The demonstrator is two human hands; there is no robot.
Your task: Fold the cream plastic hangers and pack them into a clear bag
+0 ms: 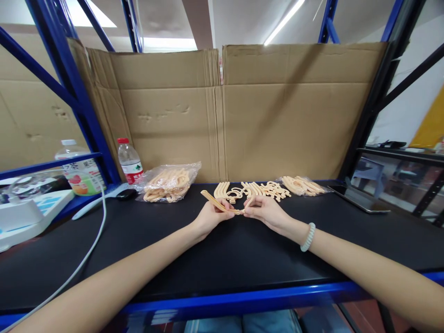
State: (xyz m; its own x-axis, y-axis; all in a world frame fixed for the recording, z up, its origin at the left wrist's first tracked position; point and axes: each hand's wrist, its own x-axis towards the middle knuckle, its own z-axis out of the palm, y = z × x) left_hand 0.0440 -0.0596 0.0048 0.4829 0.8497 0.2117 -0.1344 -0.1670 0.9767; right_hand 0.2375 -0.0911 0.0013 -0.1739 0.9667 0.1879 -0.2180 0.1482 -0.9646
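Black tabletop (225, 263); on it, beige pieces (255, 188)

Two hands show, one left hand (212, 218) and one right hand (268, 212), with one bracelet (308, 237) between them. The counter (222, 259) carries one tablet (359, 200), two plastic bags (192, 172) and one red-capped bottle (129, 162); one white-capped bottle (83, 178) makes two. Loose wooden pieces (222, 188) number over ten, overlapping too much for an exact count.
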